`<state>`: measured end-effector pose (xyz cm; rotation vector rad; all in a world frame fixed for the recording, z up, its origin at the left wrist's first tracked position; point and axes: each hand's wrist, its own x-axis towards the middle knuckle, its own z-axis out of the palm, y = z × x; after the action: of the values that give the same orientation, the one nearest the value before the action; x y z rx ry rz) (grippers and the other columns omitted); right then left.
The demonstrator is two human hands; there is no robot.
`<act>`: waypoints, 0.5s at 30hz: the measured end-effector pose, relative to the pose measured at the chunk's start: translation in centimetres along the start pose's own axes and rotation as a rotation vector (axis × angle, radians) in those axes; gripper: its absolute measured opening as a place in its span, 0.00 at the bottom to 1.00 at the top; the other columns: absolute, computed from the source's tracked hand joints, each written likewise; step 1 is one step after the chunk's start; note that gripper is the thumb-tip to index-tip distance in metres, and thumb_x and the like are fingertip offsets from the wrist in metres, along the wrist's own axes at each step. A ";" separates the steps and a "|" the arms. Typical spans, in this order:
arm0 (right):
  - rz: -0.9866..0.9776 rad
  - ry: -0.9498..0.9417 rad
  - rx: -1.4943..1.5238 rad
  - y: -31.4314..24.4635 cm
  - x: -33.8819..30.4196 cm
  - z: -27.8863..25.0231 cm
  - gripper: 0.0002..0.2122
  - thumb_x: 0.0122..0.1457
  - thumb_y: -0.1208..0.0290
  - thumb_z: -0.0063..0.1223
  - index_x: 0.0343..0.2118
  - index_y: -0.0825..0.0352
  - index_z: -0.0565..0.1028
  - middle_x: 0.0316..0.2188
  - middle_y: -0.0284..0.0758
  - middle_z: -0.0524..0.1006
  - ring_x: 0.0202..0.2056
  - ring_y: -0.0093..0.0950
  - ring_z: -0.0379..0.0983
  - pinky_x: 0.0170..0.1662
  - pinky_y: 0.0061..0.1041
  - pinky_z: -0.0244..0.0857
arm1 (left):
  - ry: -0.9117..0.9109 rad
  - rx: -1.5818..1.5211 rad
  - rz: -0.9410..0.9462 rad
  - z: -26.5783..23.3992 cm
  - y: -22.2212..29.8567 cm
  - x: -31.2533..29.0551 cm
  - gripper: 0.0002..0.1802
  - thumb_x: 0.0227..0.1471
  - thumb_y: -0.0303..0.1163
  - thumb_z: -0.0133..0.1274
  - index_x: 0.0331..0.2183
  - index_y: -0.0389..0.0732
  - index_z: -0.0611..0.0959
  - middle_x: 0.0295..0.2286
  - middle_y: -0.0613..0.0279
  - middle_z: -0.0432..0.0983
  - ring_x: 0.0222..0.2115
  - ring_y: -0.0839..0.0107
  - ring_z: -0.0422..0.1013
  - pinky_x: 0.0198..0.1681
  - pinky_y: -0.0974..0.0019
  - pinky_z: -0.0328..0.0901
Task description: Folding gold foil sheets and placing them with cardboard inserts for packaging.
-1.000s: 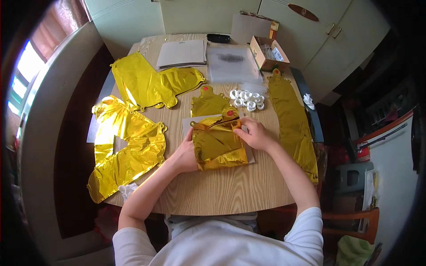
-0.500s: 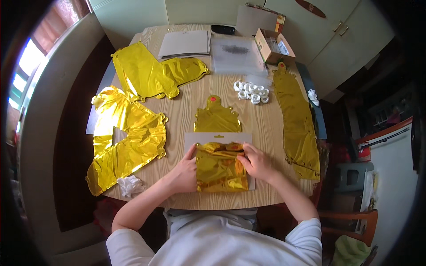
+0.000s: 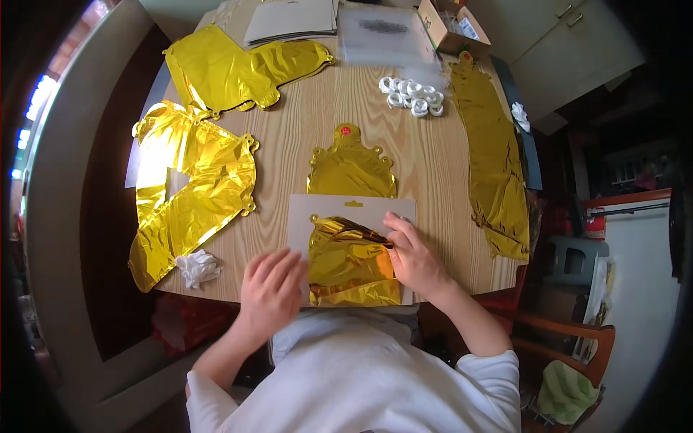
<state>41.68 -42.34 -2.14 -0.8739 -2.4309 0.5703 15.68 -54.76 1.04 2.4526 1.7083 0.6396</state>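
Observation:
A gold foil balloon (image 3: pixel 352 270), folded into a packet, lies on a pale card (image 3: pixel 302 209) with a hanging slot, near the table's front edge. My right hand (image 3: pixel 417 260) pinches the upper right side of that folded foil, lifting creased layers there. Off the card's left edge, my left hand (image 3: pixel 273 289) hovers with loosely bent fingers, slightly blurred, and nothing shows in it. Another flat gold balloon (image 3: pixel 350 166), with scalloped edges and a red dot on its tab, sticks out from under the card's far side.
Gold foil balloons (image 3: pixel 209 169) lie flat on the left, with another pile (image 3: pixel 494 159) on the right. Further back are white ribbon rolls (image 3: pixel 415 94), clear plastic bags (image 3: pixel 375 36), a stack of cards (image 3: pixel 292 20) and a cardboard box (image 3: pixel 451 25). Crumpled white material (image 3: pixel 197 268) lies front left.
My left hand has let go of the foil's left side and moved left and toward me. My right hand still grips the foil, whose top folds now slant. The view has shifted.

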 end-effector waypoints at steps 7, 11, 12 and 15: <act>0.050 -0.010 0.024 -0.1 0.0 -0.2 0.09 0.52 0.84 0.49 0.38 0.72 0.69 0.49 0.40 0.68 0.55 0.40 0.67 0.57 0.36 0.65 | -0.201 -0.065 0.356 1.4 5.5 -1.9 0.23 0.50 0.34 0.50 0.49 0.39 0.77 0.53 0.56 0.69 0.55 0.62 0.65 0.58 0.57 0.59; 0.063 -0.015 0.018 0.0 -0.2 -0.1 0.10 0.53 0.84 0.50 0.38 0.72 0.69 0.49 0.38 0.68 0.54 0.38 0.68 0.52 0.33 0.69 | -0.222 0.013 0.282 3.2 5.9 -2.4 0.26 0.53 0.38 0.50 0.53 0.41 0.75 0.57 0.59 0.65 0.59 0.60 0.61 0.61 0.47 0.53; 0.059 -0.014 0.014 0.1 -0.1 -0.1 0.10 0.53 0.83 0.50 0.39 0.72 0.69 0.50 0.37 0.68 0.53 0.37 0.69 0.51 0.32 0.70 | -0.231 0.021 0.248 3.3 6.0 -2.5 0.26 0.54 0.39 0.50 0.54 0.42 0.74 0.58 0.60 0.65 0.59 0.60 0.60 0.61 0.44 0.52; 0.049 -0.015 0.011 0.0 0.0 -0.3 0.10 0.53 0.83 0.50 0.40 0.71 0.69 0.50 0.37 0.68 0.53 0.36 0.69 0.48 0.31 0.71 | -0.241 0.049 0.214 3.4 6.2 -2.4 0.28 0.54 0.42 0.50 0.56 0.46 0.73 0.58 0.63 0.63 0.61 0.58 0.57 0.60 0.34 0.48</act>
<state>41.84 -42.24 -1.93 -0.9300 -2.4232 0.6090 21.73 -58.64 -0.91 2.6425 1.4027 0.3046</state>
